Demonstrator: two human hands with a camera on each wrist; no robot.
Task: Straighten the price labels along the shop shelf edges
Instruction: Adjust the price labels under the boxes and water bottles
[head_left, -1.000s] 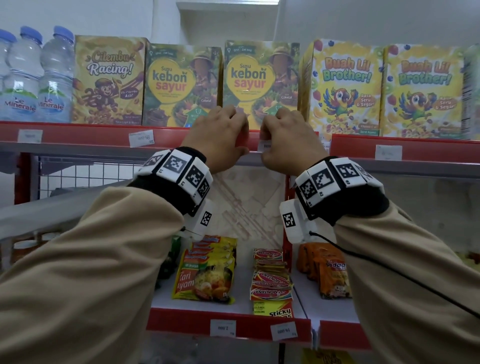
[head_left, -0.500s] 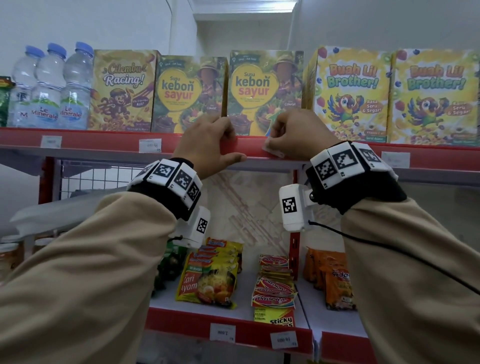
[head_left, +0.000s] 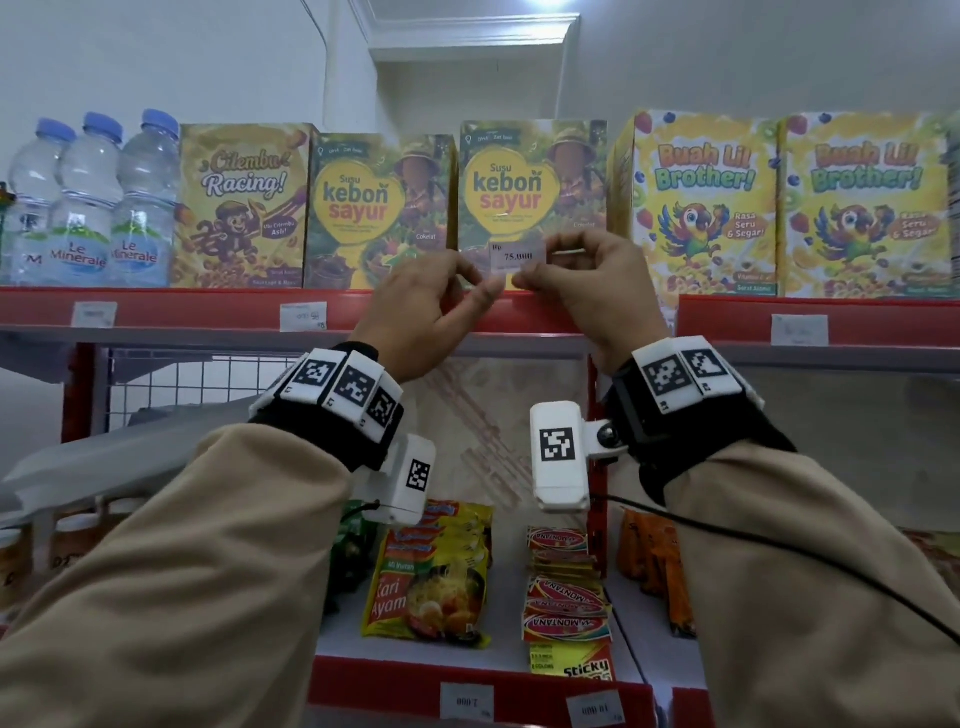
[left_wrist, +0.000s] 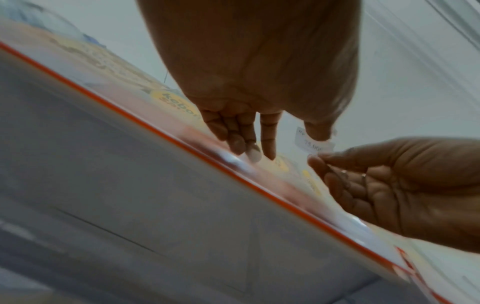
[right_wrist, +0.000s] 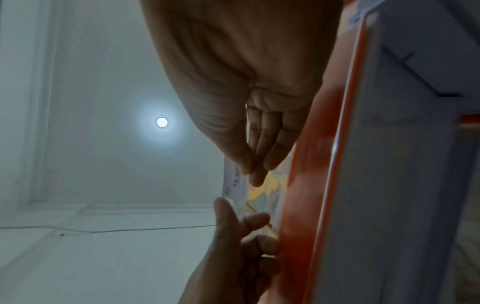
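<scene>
Taking the red top shelf edge (head_left: 234, 312) as the landmark, left to right: a white label (head_left: 93, 314) sits on it under the water bottles (head_left: 93, 202), and a second label (head_left: 303, 316) sits under the Racing box (head_left: 241, 208), its lower right corner curling off the strip. Both lie with their long sides along the edge.

Just above the edge, in front of the right kebon sayur box (head_left: 530, 182), both hands hold a loose label (head_left: 518, 256) printed "75.000". It is off the strip, face toward the head camera, its long axis level and parallel to the edge, text upright. The left hand (head_left: 421, 312) pinches its lower left corner between thumb and forefinger, the other fingers reaching toward the edge. The right hand (head_left: 592, 291) pinches its right end, fingers curled. The two thumbs nearly meet under the label.

Below the hands the red strip is bare as far as the seam where the next shelf section begins. Right of that seam a further label (head_left: 799, 329) sits on the edge under the Brother boxes (head_left: 779, 202), level. Between the pinched label and the edge there is only a narrow gap.
</scene>
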